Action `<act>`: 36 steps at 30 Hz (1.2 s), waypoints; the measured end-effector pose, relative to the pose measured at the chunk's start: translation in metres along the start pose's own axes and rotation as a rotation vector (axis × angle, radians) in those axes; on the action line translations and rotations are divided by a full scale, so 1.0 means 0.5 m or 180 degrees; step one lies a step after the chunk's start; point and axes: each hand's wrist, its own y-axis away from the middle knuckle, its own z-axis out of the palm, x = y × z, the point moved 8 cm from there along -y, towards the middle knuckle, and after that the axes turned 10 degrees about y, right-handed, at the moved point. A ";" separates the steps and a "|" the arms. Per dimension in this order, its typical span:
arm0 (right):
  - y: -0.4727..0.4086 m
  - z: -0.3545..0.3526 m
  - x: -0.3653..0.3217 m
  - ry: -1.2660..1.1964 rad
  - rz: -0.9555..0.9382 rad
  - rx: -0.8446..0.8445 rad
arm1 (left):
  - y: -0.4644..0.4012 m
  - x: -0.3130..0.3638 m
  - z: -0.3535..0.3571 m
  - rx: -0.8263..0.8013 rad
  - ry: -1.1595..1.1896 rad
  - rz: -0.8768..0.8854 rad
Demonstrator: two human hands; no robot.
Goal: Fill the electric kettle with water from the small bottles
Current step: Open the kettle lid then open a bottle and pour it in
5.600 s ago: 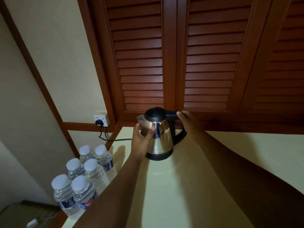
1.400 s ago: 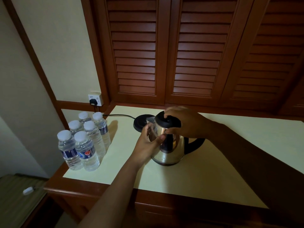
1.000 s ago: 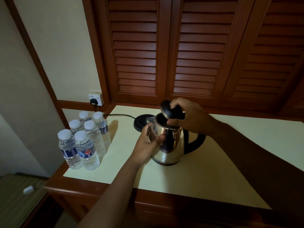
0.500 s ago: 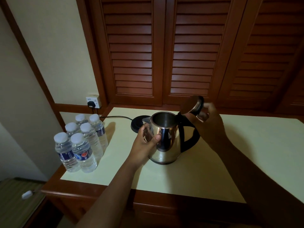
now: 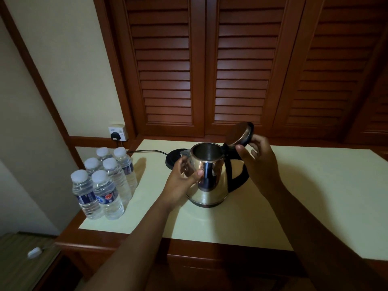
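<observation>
A steel electric kettle [image 5: 212,185] with a black handle stands on the cream table top [image 5: 304,196], off its base. Its hinged lid [image 5: 238,134] is tipped up and back, so the empty inside shows. My left hand [image 5: 180,181] grips the kettle body on the spout side, thumb on the front. My right hand [image 5: 260,164] holds the raised lid between thumb and fingers, just above the handle. Several small capped water bottles [image 5: 102,181] stand grouped at the table's left edge, a hand's width from the kettle.
The black kettle base [image 5: 173,158] lies behind the kettle to the left, its cord running to a plug in the wall socket [image 5: 118,133]. Louvred wooden doors [image 5: 241,70] rise behind the table. The table's wooden front edge [image 5: 210,248] is close to me.
The kettle came off its base toward me. My right hand moved from the handle to the lid and swung it open and back. My left hand has stayed on the body.
</observation>
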 end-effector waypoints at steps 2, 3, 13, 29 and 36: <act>0.014 -0.015 -0.007 0.0124 -0.0026 0.0203 | 0.007 0.011 -0.009 0.0091 -0.0052 0.0041; 0.023 -0.027 -0.017 0.0208 -0.0097 0.0396 | 0.013 0.017 -0.015 0.0148 -0.0060 0.0071; 0.109 0.115 -0.228 0.0540 -0.0998 0.0022 | 0.116 0.127 -0.184 0.1070 -0.0298 0.0872; 0.019 0.538 -0.284 0.0861 -0.1214 -0.1739 | 0.083 0.154 -0.440 0.1476 -0.2317 0.0623; -0.001 0.618 -0.280 0.1090 -0.1622 -0.2380 | 0.036 0.119 -0.431 0.0862 -0.3050 0.0010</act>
